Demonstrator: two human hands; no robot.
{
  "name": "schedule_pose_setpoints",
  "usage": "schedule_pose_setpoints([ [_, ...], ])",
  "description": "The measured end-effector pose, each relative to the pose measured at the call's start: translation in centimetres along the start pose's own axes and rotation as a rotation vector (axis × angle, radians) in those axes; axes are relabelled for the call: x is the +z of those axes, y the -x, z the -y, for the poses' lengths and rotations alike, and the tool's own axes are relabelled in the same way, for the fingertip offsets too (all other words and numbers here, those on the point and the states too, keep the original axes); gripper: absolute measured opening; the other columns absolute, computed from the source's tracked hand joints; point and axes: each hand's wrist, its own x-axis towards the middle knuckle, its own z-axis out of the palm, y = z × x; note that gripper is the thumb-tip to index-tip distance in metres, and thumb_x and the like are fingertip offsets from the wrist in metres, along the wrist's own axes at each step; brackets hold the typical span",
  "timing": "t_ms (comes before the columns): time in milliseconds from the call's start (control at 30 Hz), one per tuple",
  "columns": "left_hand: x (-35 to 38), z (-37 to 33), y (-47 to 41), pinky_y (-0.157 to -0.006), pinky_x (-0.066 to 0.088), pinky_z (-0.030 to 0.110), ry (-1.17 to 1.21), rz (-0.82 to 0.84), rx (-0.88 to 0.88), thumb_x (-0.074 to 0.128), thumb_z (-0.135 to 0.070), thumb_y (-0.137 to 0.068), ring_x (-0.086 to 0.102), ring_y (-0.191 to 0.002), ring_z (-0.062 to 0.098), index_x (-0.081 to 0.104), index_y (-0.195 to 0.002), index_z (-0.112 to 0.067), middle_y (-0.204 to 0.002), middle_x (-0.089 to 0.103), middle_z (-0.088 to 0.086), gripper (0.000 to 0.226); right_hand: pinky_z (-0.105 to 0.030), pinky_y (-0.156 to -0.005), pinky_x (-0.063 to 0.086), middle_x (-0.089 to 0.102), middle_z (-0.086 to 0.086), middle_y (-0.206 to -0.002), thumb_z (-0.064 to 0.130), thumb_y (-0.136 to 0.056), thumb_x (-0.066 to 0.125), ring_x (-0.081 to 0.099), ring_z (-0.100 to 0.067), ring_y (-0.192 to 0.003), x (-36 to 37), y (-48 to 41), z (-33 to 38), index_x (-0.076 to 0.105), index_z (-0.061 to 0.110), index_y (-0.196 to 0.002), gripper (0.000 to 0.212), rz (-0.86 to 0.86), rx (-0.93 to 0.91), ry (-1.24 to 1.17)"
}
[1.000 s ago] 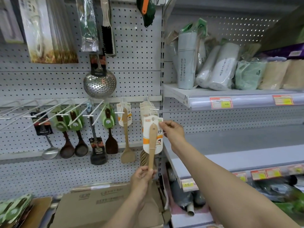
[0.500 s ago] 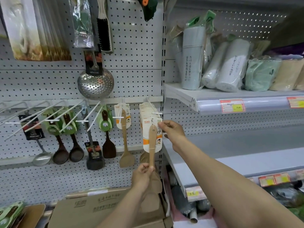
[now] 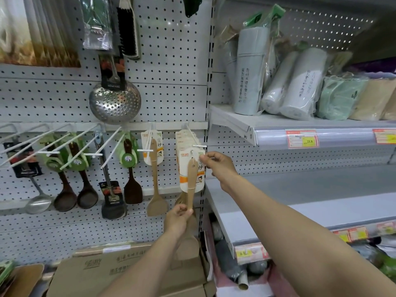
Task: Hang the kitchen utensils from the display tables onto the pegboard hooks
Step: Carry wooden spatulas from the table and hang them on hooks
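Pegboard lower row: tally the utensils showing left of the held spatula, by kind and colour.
Steel spoon: 1
Brown ladles: 2
Brown spatula: 1
Black turner: 1
Tan spatula: 1
Total: 6

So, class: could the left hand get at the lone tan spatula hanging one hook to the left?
Probably yes: the lone tan spatula hangs just beside the left hand, nothing between them. But that hand grips the handle of the carded spatula, so it must let go first.

Left hand (image 3: 179, 219) low; right hand (image 3: 218, 166) high
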Motion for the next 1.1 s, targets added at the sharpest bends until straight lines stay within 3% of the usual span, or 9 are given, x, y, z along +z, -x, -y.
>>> schedule_pose_setpoints([
  [167,0.0,0.0,1.2,-0.092,0.052,0.036,-0.021,-0.041,-0.02,0.069,-0.017,-0.092,0.063,-0.095,0.017,0.066,-0.086,-0.028,-0.102,0.07,-0.001,0.013,-0.02,-0.071,0.044,0.064,0.01,-0.091,0.026,-0.095,0.069,0.057,-0.003,-0.082,-1.0,0.7,-0.2,0.069,0.014,-0.106,0.016,0.045,0.04,0.078],
  [300,-1.0,-0.7,3.0,-0.066,0.047,0.013,-0.032,-0.072,0.0,0.066,-0.016,-0.094,0.059,-0.087,0.006,0.066,-0.109,-0.023,-0.106,0.066,-0.004,0.017,-0.035,-0.09,0.05,0.063,0.001,-0.117,0.038,-0.092,0.071,0.059,-0.02,-0.11,-1.0,1.1,-2.0,0.063,0.016,-0.124,0.04,0.031,0.133,0.2],
  [433,-4.3,-2.1,4.3,-0.087,0.048,0.023,-0.131,-0.13,0.096,0.072,-0.015,-0.089,0.062,-0.105,0.014,0.067,-0.116,-0.022,-0.114,0.066,-0.005,0.029,-0.031,-0.071,0.046,0.063,-0.003,-0.097,0.039,-0.09,0.072,0.057,-0.02,-0.087,-0.7,2.3,-3.6,0.064,0.014,-0.1,0.028,0.083,0.191,0.491],
  [500,-6.8,-3.0,4.9,-0.084,0.045,0.018,-0.256,-0.126,0.147,0.074,-0.014,-0.087,0.058,-0.109,0.012,0.065,-0.122,-0.021,-0.119,0.064,-0.006,0.037,-0.028,-0.067,0.042,0.061,-0.001,-0.088,0.035,-0.09,0.072,0.057,-0.019,-0.081,0.0,3.4,-3.4,0.063,0.014,-0.094,0.024,0.153,0.155,0.675],
  [700,-16.4,-6.0,7.6,-0.094,0.05,0.034,-0.704,-0.202,0.272,0.081,-0.024,-0.081,0.059,-0.115,0.026,0.059,-0.133,-0.026,-0.127,0.063,0.005,0.056,-0.033,-0.068,0.047,0.067,-0.007,-0.102,0.031,-0.091,0.057,0.061,-0.027,-0.085,5.1,8.2,-0.3,0.05,0.013,-0.138,0.051,0.139,0.013,1.391],
  [767,-19.9,-6.5,9.1,-0.097,0.052,0.042,-0.775,-0.242,0.274,0.082,-0.031,-0.078,0.059,-0.114,0.028,0.058,-0.133,-0.029,-0.125,0.064,0.005,0.061,-0.036,-0.071,0.048,0.06,-0.017,-0.129,0.024,-0.093,0.054,0.063,-0.033,-0.101,7.5,9.9,1.4,0.02,0.014,-0.158,0.074,0.102,0.03,1.45],
  [833,-23.5,-6.5,10.8,-0.096,0.052,0.044,-0.798,-0.288,0.262,0.083,-0.033,-0.077,0.059,-0.113,0.027,0.058,-0.132,-0.028,-0.122,0.066,0.004,0.061,-0.04,-0.082,0.051,0.048,-0.017,-0.145,0.024,-0.096,0.056,0.059,-0.034,-0.114,10.3,11.3,2.9,0.037,0.012,-0.151,0.059,0.203,-0.005,1.526],
  [900,-27.1,-6.4,12.7,-0.099,0.051,0.041,-0.771,-0.322,0.26,0.083,-0.032,-0.078,0.058,-0.115,0.026,0.058,-0.132,-0.026,-0.123,0.065,0.004,0.06,-0.039,-0.088,0.053,0.061,-0.011,-0.121,0.041,-0.095,0.063,0.06,-0.03,-0.106,13.6,13.0,3.9,0.059,0.011,-0.133,0.049,0.377,-0.069,1.534],
  [1100,-39.2,-6.1,18.9,-0.097,0.049,0.044,-0.869,-0.423,0.245,0.078,-0.029,-0.084,0.048,-0.125,0.031,0.052,-0.139,-0.028,-0.134,0.054,0.01,0.061,-0.042,-0.102,0.048,0.054,-0.007,-0.146,0.048,-0.09,0.07,0.053,-0.029,-0.129,25.8,20.6,6.8,0.044,0.024,-0.148,0.068,0.523,-0.422,1.201],
])
